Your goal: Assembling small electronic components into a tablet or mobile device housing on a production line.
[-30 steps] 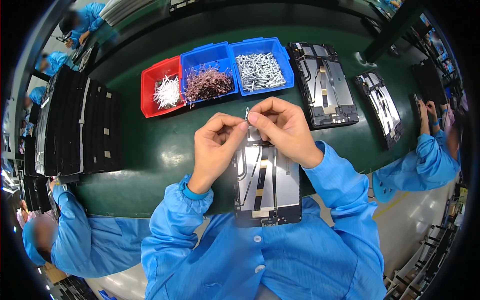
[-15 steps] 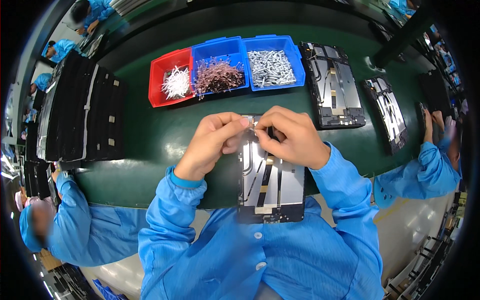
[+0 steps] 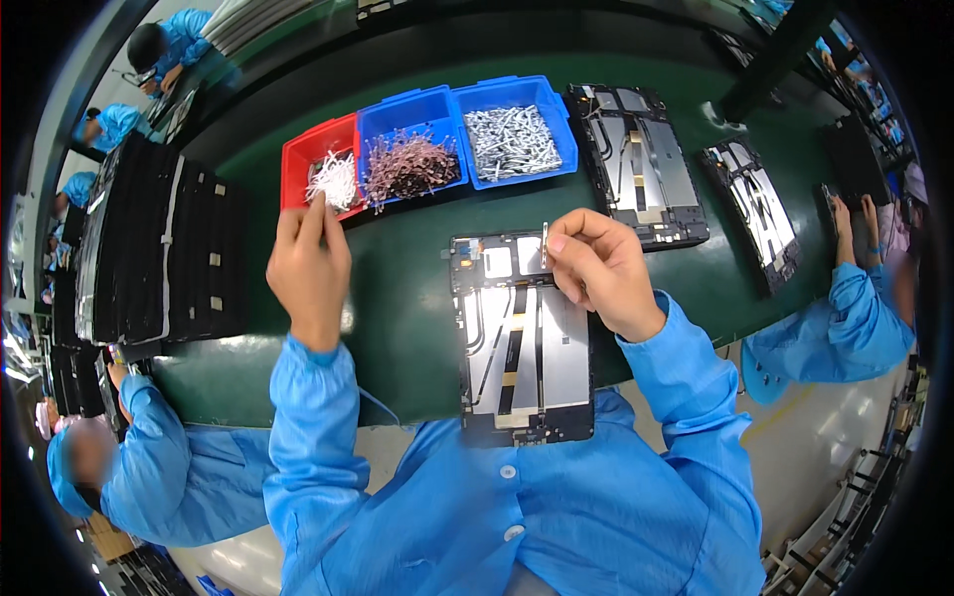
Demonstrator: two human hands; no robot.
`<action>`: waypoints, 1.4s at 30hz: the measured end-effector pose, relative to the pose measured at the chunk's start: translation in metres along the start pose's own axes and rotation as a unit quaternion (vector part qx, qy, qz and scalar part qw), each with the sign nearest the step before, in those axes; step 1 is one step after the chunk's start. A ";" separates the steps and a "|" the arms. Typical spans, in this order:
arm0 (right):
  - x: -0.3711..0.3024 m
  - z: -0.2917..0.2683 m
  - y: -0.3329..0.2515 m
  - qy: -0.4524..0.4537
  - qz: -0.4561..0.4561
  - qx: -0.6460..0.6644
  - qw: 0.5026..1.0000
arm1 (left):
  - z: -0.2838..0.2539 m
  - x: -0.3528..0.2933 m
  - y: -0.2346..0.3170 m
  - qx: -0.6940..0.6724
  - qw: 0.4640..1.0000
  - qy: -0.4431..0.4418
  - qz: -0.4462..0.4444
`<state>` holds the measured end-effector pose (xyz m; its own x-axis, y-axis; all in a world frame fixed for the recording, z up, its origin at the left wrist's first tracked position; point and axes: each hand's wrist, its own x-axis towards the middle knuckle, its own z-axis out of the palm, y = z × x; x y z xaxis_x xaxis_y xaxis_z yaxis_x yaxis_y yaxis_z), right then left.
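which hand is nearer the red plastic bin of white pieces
Left. The left hand is at the near edge of the red bin, by its white pieces; the right hand is well to its right, holding a small silvery strip over a flat black-and-silver device.

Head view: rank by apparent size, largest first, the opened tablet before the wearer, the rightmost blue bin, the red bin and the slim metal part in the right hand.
1. Opened tablet
2. Rightmost blue bin
3. Red bin, partly hidden
4. Slim metal part
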<state>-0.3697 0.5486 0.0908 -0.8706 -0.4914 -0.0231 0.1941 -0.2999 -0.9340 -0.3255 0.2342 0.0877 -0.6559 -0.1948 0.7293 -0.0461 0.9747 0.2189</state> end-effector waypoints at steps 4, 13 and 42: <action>-0.012 -0.016 0.005 0.030 0.040 -0.012 0.999 | -0.051 -0.040 0.060 -0.206 0.929 -0.277 -0.132; -0.038 -0.003 0.039 0.117 -0.079 0.002 0.990 | -0.060 -0.078 0.095 -0.536 0.625 -0.423 -0.378; -0.021 0.098 -0.077 -0.172 -0.129 0.010 0.976 | -0.039 -0.077 0.093 -0.317 0.948 0.004 0.035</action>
<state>-0.3223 0.5020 0.1979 -0.6887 -0.6419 0.3371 0.0001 -0.4650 -0.8853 -0.2495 0.3355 0.0774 -0.6349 -0.1354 0.7607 0.4605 0.7242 0.5133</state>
